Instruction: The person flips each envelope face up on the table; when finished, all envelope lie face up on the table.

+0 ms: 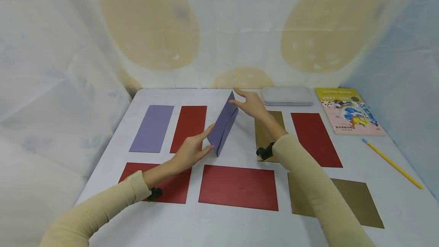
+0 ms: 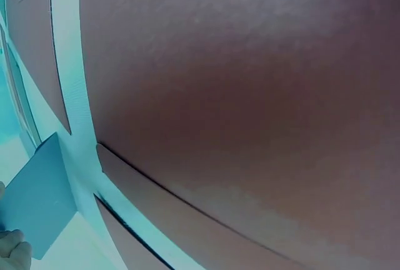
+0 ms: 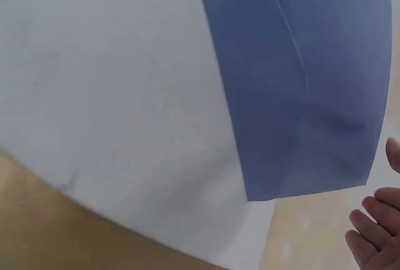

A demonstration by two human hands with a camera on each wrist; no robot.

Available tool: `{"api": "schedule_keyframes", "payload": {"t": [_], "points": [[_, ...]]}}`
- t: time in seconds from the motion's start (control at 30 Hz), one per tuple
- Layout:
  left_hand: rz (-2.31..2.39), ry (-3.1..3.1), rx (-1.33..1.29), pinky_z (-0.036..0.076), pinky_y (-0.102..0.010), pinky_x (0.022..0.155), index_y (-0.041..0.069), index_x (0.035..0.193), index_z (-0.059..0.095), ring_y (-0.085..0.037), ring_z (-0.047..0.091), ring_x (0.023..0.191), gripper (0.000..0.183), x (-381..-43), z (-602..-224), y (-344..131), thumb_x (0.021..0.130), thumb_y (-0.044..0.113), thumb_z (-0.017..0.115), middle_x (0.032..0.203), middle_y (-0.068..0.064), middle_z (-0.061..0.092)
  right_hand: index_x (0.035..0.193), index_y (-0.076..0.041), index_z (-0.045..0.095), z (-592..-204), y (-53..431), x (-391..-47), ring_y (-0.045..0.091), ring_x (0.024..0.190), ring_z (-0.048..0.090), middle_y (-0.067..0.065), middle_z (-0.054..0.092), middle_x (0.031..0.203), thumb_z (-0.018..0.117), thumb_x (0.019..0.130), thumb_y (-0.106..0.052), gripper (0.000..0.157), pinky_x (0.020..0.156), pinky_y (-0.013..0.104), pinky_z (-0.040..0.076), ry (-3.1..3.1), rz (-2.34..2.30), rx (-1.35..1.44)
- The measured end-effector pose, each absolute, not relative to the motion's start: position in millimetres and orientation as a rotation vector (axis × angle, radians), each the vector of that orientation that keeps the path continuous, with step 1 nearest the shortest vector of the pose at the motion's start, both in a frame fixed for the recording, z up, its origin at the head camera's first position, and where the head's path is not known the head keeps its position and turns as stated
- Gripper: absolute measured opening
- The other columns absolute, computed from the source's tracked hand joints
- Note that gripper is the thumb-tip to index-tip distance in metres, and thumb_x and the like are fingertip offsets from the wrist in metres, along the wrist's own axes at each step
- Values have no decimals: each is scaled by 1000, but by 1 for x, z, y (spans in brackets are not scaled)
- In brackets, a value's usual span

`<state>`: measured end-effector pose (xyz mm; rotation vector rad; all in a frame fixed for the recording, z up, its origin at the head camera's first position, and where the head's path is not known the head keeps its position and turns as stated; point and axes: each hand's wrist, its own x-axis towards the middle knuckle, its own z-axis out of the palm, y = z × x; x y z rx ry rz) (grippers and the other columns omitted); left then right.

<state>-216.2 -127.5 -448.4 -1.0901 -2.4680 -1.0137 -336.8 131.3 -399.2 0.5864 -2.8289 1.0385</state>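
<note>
A purple envelope (image 1: 223, 129) stands tilted on its edge near the table's middle, a seam running along its face. My left hand (image 1: 189, 152) holds its near end, index finger at the upper edge and thumb low. Some fingers (image 2: 14, 250) show beside the envelope (image 2: 44, 198) in the left wrist view. At the far top corner is my right hand (image 1: 253, 104), thumb and fingers spread. In the right wrist view that hand (image 3: 381, 226) has extended fingers beside the end of the envelope (image 3: 300, 126).
On the white table (image 1: 236, 224) lie a flat purple envelope (image 1: 152, 129), red envelopes (image 1: 238, 188) and brown ones (image 1: 358, 201). Along the back right are a pale flat case (image 1: 287, 96) and a colourful book (image 1: 350, 111). A yellow pencil (image 1: 394, 165) lies at the right.
</note>
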Motion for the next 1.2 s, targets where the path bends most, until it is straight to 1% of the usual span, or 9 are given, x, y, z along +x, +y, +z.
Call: {"api": "schedule_keyframes", "payload": {"t": [0.17,0.27,0.4,0.5,0.57,0.67,0.8,0.9,1.2], "points": [[-1081,-2494,-971,32,-21,47,5,146,41,0,29,50,76,-216,-453,-134,80,4,78,117,-17,66,144,-6,45,-413,139,-326,16,55,33,21,54,134,64,93,-37,62,72,36,42,-2928,1021,668],[-1157,-2492,-923,45,-28,55,5,145,42,-10,65,75,76,-217,-455,-139,79,4,79,129,-15,60,143,-6,46,-420,143,-318,19,75,57,19,56,133,64,94,-33,59,78,38,44,-3025,997,742],[-1266,-2484,-859,54,-36,76,5,144,44,-23,60,113,76,-218,-458,-144,77,4,80,133,-13,56,140,-4,50,-425,146,-311,22,102,61,15,65,120,66,93,-30,57,82,35,45,-3115,907,844],[-1306,-2489,-818,52,-36,85,5,143,46,-22,58,116,76,-220,-460,-147,76,4,81,137,-11,52,140,-4,50,-427,147,-308,11,58,43,9,67,79,67,92,-31,57,61,29,38,-3153,863,901],[-1332,-2493,-797,52,-34,83,4,142,47,-21,56,117,75,-222,-461,-147,75,3,81,137,-10,51,139,-3,50,-428,148,-307,9,50,22,5,55,64,68,91,-31,58,54,27,28,-3163,863,921],[-1374,-2494,-768,52,-32,74,3,140,50,-21,58,115,73,-222,-462,-145,75,3,82,134,-12,54,139,-1,50,-430,146,-306,10,51,20,17,68,91,69,91,-31,60,54,28,30,-3156,852,923],[-1433,-2515,-734,53,-35,71,4,138,52,-21,60,112,69,-222,-465,-141,76,8,82,130,-13,57,138,3,49,-433,141,-302,17,79,59,19,52,136,70,89,-34,65,73,30,47,-3130,828,910],[-1460,-2542,-719,54,-37,79,5,138,53,-21,61,111,67,-222,-468,-137,78,11,81,129,-14,58,140,2,47,-435,137,-299,26,118,56,17,48,140,72,87,-38,71,91,37,48,-3137,771,881],[-1469,-2619,-741,53,-36,81,1,134,56,-21,64,106,61,-220,-476,-129,80,14,80,120,-16,63,142,-1,45,-440,136,-296,33,131,43,14,44,144,77,80,-45,83,101,47,40,-3187,644,808]]}}
